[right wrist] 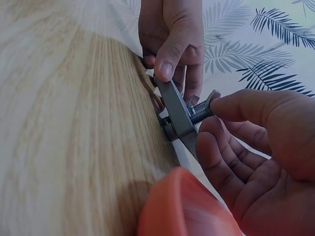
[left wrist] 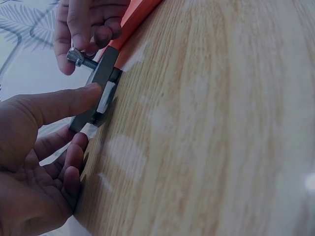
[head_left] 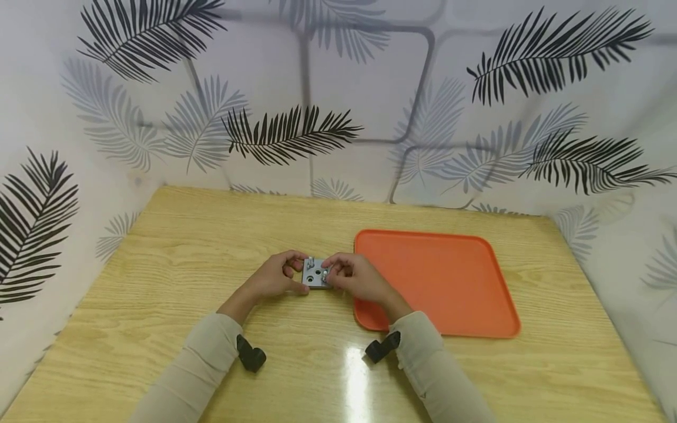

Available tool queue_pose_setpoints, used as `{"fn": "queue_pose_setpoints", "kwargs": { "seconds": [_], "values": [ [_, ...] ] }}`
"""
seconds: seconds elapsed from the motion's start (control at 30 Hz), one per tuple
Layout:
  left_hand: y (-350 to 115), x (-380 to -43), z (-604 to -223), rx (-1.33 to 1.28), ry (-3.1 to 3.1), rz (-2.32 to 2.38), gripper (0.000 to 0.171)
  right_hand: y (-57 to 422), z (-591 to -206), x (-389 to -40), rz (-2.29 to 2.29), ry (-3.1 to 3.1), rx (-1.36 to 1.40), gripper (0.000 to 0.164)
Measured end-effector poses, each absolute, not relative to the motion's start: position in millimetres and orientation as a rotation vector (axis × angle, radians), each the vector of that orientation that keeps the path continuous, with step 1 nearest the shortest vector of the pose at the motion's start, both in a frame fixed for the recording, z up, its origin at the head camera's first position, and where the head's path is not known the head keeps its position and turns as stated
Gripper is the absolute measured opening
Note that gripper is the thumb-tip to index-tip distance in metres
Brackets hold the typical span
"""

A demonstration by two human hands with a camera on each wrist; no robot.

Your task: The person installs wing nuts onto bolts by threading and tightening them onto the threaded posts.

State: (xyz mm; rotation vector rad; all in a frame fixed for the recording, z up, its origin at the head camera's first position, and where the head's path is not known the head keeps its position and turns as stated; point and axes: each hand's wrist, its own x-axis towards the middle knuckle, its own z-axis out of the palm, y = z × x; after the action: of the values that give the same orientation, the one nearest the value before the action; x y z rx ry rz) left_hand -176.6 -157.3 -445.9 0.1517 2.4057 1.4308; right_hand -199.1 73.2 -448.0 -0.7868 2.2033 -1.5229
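A small grey metal plate (head_left: 315,284) with several holes lies at the middle of the table, raised a little on dark feet in the wrist views. My left hand (head_left: 275,275) grips its left side, the thumb on the near edge and fingers at the far side. Two wing screws stand up from the plate, one at the far left and one at the right. With thumb and fingertips, my right hand (head_left: 361,277) pinches the right wing screw (right wrist: 201,112). Its threaded shank shows above the plate in the right wrist view.
Right of the plate lies an orange tray (head_left: 439,282), partly beneath the right forearm. Light wood tabletop (head_left: 211,235) surrounds both. A cloth with leaf prints (head_left: 338,88) hangs behind the table. Dark camera mounts (head_left: 251,354) sit on both wrists.
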Motion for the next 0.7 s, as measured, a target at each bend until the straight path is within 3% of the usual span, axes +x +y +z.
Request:
{"fn": "queue_pose_setpoints", "kwargs": {
  "seconds": [0.4,0.7],
  "values": [
    [-157.7,-177.3,-447.9,0.145,2.405,1.442,0.061,75.6,-444.2,-198.8,-1.515,2.231,-0.696,0.014],
    [-158.2,-176.3,-445.2,0.155,2.395,1.440,0.062,74.1,-441.9,-201.5,-1.549,2.266,-0.719,0.021]
  ]
}}
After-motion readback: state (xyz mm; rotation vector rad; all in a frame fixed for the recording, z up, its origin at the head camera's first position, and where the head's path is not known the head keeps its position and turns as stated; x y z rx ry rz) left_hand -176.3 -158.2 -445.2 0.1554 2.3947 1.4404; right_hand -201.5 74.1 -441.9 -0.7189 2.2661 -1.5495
